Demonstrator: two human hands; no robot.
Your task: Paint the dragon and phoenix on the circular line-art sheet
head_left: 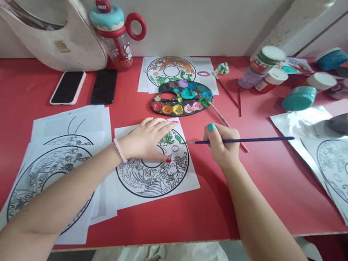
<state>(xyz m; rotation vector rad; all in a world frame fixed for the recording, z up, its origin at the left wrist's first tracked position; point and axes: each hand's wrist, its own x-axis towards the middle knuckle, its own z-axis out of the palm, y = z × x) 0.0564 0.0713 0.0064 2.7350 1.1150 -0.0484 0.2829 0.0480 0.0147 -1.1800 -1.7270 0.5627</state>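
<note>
My right hand [221, 145] pinches a thin dark blue paintbrush [259, 139], its tip at the upper right of a printed ring drawing [159, 182]. Green paint covers a small patch of the drawing near that tip; the lower part shows only black lines. My left hand [150, 138] lies flat with fingers spread on the same sheet, hiding its upper left and part of the central circle. Just beyond the sheet is a black paint palette [181, 98] with several colours in its wells. Another brush [224, 119] leans on the palette's right edge.
More printed sheets [61, 177] lie at left and right [345, 171]. A partly painted sheet [170, 70] sits behind the palette. Two phones [68, 87], a donut-lidded cup [115, 38] and a white handbag [51, 28] stand back left. Paint bottles [264, 65] and jars [299, 97] crowd the back right.
</note>
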